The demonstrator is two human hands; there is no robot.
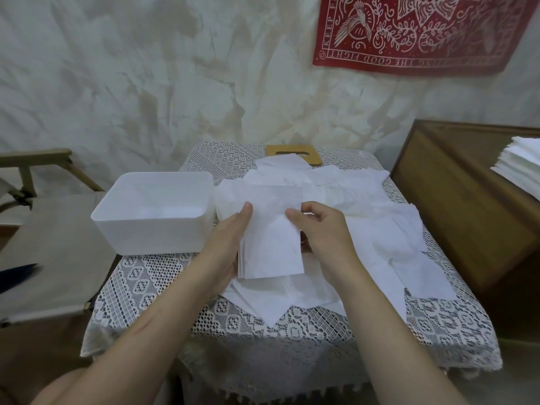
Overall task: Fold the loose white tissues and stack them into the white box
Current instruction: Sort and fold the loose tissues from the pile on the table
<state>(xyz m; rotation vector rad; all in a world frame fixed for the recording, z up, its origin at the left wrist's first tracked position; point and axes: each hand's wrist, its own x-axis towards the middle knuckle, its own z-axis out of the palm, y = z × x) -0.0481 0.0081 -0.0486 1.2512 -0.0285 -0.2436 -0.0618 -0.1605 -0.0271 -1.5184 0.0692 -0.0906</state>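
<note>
Right now your left hand (230,238) and your right hand (324,229) are both holding one small bunch of folded tissues (271,249). Your left thumb lies on top of the bunch at its left edge. The other left fingers go under it, so that hand grips the bunch. Your right thumb presses on top near the right edge. The right fingers curl behind, so that hand pinches the same bunch. The bunch is over the middle of the table (438,325), close to you.

The white box (152,238) sits on the left side of the table, just left of your left hand. Its top is open. Loose tissues (365,206) lie spread out under your hands and out to the right, some on top of others.

A lace cloth (163,276) covers the table. At the far edge a wooden lid (314,153) with a long slot peeks out from under the tissues.

To the right stands a wooden chest (455,200), and a pile of white tissues (520,162) rests on it. To the left is a chair (58,229) with a cloth seat. A red cloth (423,30) with white drawings hangs on the far wall.
</note>
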